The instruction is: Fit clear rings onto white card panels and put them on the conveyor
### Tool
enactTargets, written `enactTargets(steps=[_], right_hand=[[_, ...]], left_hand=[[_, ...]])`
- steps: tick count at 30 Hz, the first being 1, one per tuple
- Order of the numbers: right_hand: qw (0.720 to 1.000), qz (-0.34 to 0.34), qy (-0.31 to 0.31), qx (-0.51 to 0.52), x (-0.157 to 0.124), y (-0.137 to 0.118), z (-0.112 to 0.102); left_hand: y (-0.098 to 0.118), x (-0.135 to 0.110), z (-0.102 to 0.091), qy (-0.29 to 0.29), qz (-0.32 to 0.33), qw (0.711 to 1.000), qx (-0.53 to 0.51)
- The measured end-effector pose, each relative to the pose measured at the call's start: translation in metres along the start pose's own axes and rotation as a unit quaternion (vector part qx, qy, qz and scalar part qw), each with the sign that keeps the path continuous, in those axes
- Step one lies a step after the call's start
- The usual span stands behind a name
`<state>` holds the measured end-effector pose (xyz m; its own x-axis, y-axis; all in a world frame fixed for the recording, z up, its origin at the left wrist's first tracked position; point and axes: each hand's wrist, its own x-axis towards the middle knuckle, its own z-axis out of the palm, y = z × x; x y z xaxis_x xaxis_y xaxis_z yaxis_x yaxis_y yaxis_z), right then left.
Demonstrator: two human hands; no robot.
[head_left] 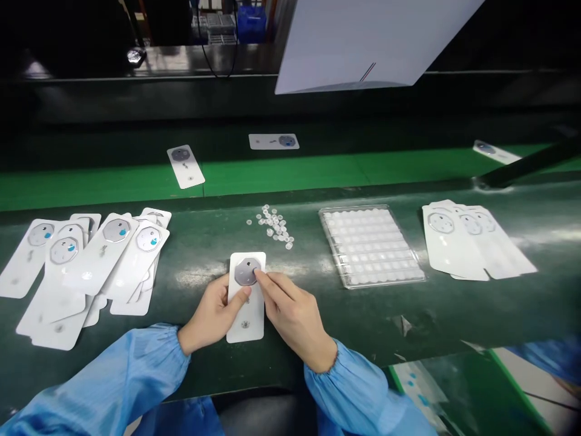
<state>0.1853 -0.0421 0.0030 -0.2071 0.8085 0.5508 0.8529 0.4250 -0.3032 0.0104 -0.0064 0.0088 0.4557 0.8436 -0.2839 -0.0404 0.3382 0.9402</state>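
My left hand (212, 316) holds a white rectangular panel (254, 312) with rounded corners by its left side, thumb across the front. Near the panel's top is a grey octagonal area (244, 274) with small holes. My right hand (295, 312) has its fingertips pinched together against the right edge of that octagon; anything between them is hidden. Just beyond the panel lies a loose scatter of small clear round discs (275, 221). A clear plastic tray (338, 257) with rows of white round pieces stands to the right.
Similar panels, several with blue spots, overlap in a pile (97, 260) at left. Another stack of panels (458, 242) lies at right. Beyond the bench edge, a green belt (318, 172) carries a few panels. A white board (363, 45) hangs overhead; a dark bar (531, 163) juts in at right.
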Motion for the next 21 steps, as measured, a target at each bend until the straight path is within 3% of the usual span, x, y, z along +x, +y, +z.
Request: enactTargets(steps=[3,7,11,17,19,21], right_hand=[[0.998,-0.005,-0.012,0.057,0.005,0.000,-0.004],[0.983,0.057,0.014,0.173,0.015,0.002,-0.005],[0.987,0.060,0.047,0.141,0.018,0.003,-0.001],[0.985,0.088,0.042,0.143,0.019,0.000,-0.001],[0.973,0.130,0.030,0.187,0.021,-0.002,0.001],[0.939,0.203,0.030,0.277,0.026,-0.004,0.002]], left_hand=[[-0.001,-0.001,0.000,0.003,-0.003,1.000,-0.014],[-0.003,-0.001,0.001,0.002,-0.014,1.000,-0.015],[-0.003,-0.002,0.001,0.000,-0.020,1.000,-0.015],[-0.001,-0.003,0.001,-0.008,-0.021,1.000,-0.022],[0.000,-0.002,0.001,-0.004,-0.020,1.000,-0.021],[0.001,-0.002,0.000,0.003,-0.017,1.000,-0.023]])
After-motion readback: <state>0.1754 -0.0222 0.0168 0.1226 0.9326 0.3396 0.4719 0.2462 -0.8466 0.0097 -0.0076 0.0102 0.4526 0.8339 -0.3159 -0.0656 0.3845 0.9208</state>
